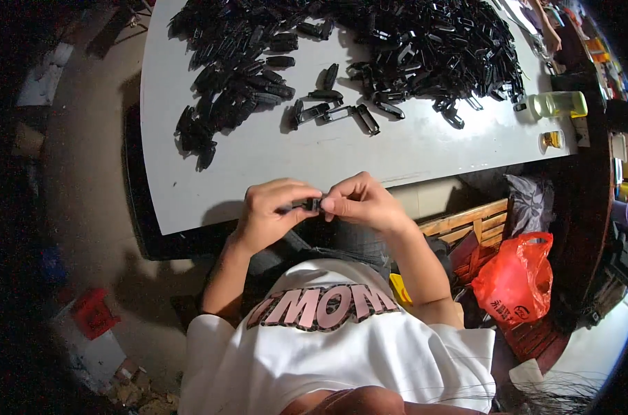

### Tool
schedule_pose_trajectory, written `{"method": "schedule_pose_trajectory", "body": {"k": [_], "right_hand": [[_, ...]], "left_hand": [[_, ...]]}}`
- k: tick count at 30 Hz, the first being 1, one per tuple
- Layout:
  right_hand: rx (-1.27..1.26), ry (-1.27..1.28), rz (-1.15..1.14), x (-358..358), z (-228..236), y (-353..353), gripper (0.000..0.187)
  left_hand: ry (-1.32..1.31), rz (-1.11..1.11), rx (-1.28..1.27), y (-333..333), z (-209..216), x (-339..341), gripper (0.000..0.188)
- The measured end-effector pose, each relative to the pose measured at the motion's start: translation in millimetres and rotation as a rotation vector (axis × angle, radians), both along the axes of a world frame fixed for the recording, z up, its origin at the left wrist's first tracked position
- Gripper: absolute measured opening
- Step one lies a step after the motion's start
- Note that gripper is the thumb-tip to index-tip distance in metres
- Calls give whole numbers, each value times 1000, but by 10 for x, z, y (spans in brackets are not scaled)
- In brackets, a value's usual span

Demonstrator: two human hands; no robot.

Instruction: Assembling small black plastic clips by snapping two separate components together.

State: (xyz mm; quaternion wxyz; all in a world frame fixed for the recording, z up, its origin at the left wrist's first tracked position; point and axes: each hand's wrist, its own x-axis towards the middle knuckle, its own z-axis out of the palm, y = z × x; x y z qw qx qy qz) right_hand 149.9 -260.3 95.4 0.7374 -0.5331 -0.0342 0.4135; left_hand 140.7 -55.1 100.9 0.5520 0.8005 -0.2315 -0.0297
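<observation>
A small black plastic part (314, 205) is held just off the table's near edge. My left hand (267, 206) has its fingers closed round the part's left side. The thumb and fingers of my right hand (364, 205) pinch at the part's right end, and the two hands almost meet. Much of the part is hidden by the fingers. Farther off on the table, several loose black plastic frames (367, 119) lie apart from the heaps. One large heap of similar black parts (438, 45) spreads on the right, another heap (241, 90) on the left.
The pieces lie on a white table (438, 146). A greenish clear bottle (556, 105) and a small amber-coloured container (551, 140) stand at its right end. Below right, a red plastic bag (514, 277) sits by a wooden slatted seat (466, 220). Another person's arm (549, 31) shows at the far right.
</observation>
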Motion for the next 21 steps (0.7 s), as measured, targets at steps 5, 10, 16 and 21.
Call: {"method": "schedule_pose_trajectory", "body": {"k": [5,10,16,21], "right_hand": [[-329,-134,41,-33,133,88,25],[168,32,-169,-191,-15,215,36],[143,-30,-139,-216,-185,258,41],[-501,-581,-374,268,-222,205,34]], "left_hand": [[-168,1,221,49,68,-78,29],[-155,-39,10,-41,23,11,33],[122,36,-302,-120,-162,-46,29],[488,169,-867,67,-415,179,18]]}}
